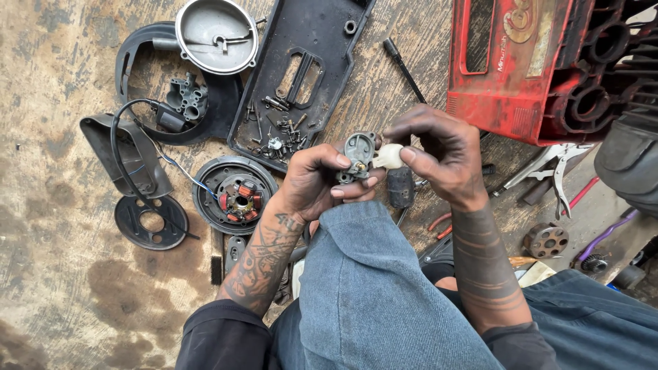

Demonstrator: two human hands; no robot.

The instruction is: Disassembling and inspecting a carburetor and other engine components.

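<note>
Listing largest first: red engine housing (521,68) far right, black tray of screws (301,75) ahead, stator plate (235,195) left. Over our knee, our left hand (312,181) clamps the small grey carburettor body (358,154); our right hand (442,154) pinches the white float (388,156) against it. We judge steady support matters; parts crowd every side.

Both forearms are bare and heavily inked: the left hand (312,181) sits below a sleeve of dense dark patterned tattoos, the right hand (439,154) below stacked solid bands round the arm. Dark sleeves are pushed up near the elbows, and faded blue denim jeans cover the knees.
</note>
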